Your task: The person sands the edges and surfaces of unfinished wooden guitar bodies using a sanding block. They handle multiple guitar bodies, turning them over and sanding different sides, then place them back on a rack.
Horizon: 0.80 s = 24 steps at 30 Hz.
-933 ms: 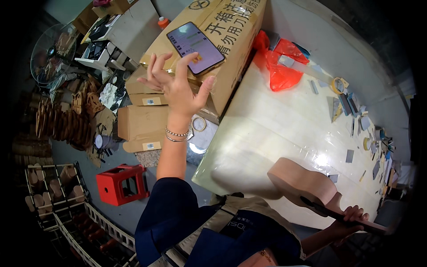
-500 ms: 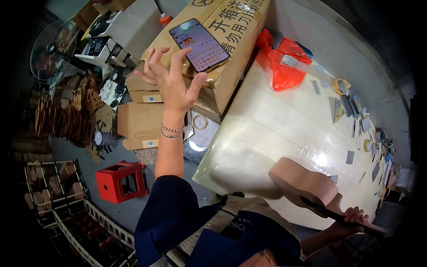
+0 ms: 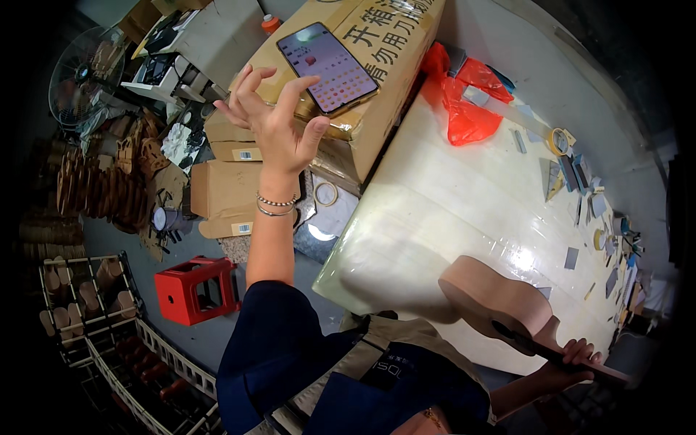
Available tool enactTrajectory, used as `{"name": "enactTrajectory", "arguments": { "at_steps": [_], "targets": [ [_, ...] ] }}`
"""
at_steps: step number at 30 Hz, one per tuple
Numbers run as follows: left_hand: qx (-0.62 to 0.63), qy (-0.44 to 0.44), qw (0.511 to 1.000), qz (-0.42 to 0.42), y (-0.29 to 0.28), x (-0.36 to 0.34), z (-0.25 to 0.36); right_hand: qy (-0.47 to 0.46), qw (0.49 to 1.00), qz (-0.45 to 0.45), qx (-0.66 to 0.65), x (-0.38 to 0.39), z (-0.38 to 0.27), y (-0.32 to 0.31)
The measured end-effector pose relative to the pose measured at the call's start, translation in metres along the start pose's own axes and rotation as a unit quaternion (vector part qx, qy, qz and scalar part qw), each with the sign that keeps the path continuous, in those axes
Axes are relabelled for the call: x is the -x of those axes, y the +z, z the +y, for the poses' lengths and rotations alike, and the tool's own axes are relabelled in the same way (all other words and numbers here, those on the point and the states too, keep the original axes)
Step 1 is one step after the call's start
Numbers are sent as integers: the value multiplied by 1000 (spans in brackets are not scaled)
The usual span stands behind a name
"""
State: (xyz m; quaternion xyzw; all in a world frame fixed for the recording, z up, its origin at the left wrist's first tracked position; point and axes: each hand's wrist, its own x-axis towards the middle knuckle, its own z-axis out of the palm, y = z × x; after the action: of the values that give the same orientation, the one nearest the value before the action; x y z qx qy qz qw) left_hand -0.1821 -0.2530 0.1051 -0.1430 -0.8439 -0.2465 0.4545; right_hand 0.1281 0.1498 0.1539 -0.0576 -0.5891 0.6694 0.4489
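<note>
One left hand (image 3: 274,134): raised, fingers spread, index tip over phone (image 3: 337,69)
Right hand (image 3: 580,355): low, curled around ukulele (image 3: 496,293) neck

A greyish wall (image 3: 489,32) borders a glossy white counter (image 3: 428,210) in a cluttered room, with bright light glaring off the pale surface. To the counter's left, a red stool (image 3: 187,290) sits apart on the grey floor (image 3: 196,341). A rack (image 3: 156,348) with pale rails fills the lower left corner, and a round fan (image 3: 83,72) faces out from upper left, near a pale cabinet (image 3: 217,40).
</note>
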Motion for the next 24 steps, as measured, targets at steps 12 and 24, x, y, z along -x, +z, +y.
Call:
{"name": "enactTrajectory", "arguments": {
  "at_steps": [12, 24],
  "targets": [
    [-7, 15, 1000, -5, 3, -2, 1, -10, 1000, 0, 19, -1, 0, -1],
    [-62, 18, 996, -57, 1, 0, 4, -8, 1000, -10, 11, -1, -1, -3]
  ]
}}
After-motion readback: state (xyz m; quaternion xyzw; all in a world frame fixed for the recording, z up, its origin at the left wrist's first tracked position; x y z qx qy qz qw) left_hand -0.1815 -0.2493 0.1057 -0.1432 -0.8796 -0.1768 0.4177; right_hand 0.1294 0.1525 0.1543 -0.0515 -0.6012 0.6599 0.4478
